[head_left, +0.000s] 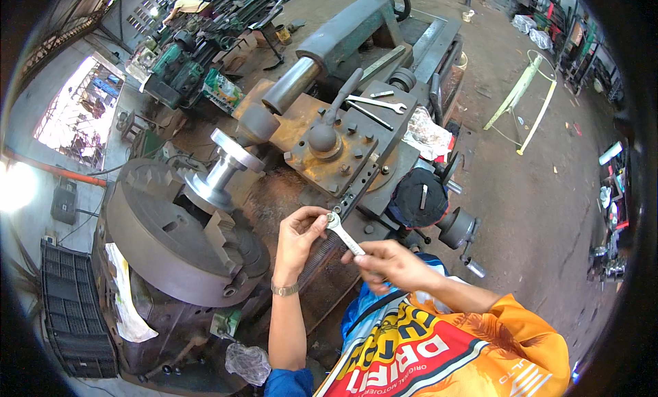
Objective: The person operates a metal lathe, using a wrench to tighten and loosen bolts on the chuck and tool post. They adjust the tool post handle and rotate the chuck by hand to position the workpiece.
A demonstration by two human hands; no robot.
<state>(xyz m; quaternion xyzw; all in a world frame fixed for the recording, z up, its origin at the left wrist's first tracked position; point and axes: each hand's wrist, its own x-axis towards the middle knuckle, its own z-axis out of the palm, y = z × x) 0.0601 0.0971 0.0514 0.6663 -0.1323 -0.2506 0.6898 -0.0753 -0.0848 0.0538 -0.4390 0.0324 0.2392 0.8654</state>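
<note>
My right hand (392, 265) grips a silver combination wrench (349, 241) by its lower end. The wrench's upper end sits around or against a small bolt or nut at the near end of a dark bar with holes (358, 186), which extends from the lathe's square tool post (325, 154). Beside that end my left hand (297, 241) is closed in a pinch, thumb and fingers touching the wrench head or the bar's tip; exactly what they hold is hidden. To the left, the large lathe chuck (185, 250) grips a shiny flanged metal part (221, 174).
An open-ended wrench (384, 104) and a thin rod lie behind the tool post lever (343, 99). The tailstock (349, 37) stands beyond. A black cap (418, 198) bearing a small metal piece and a crank handle (466, 246) are at right. A pale frame (528, 99) stands on the floor.
</note>
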